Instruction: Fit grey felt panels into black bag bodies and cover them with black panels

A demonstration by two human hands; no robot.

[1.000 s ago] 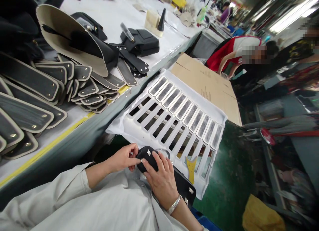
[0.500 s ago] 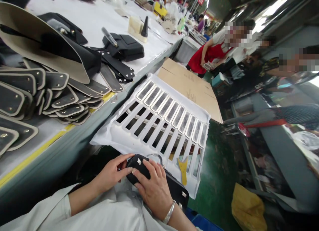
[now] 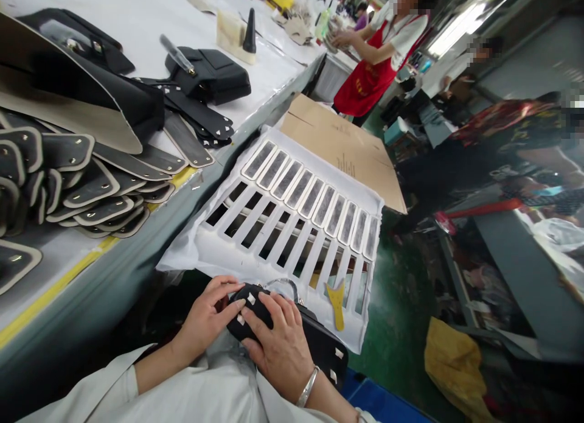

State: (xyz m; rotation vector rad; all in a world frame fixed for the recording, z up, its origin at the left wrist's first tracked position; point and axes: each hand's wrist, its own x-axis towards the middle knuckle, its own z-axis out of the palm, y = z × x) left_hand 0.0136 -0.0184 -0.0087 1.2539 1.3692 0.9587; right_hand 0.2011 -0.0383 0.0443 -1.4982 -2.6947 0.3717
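**Both hands on a black strap at the lap**

Down at the person's lap, a black leather strap (image 3: 314,344) lies across the white garment, its rounded end toward the bench and small pale tabs showing on its surface. The right hand (image 3: 278,344) lies flat over the strap, fingers spread and pressing on it, a silver bracelet (image 3: 308,388) at the wrist. The left hand (image 3: 207,316) comes in from the side, fingers curled, with the fingertips pinching at the strap's rounded end.

Just beyond the hands sits a white slotted rack (image 3: 283,222), with a yellow tool (image 3: 336,301) lying on its near edge. A sheet of cardboard (image 3: 342,146) lies behind it. On the long table (image 3: 150,27) to the left, rows of dark leather pieces (image 3: 86,179) overlap, and a black pouch (image 3: 210,76) sits farther back.
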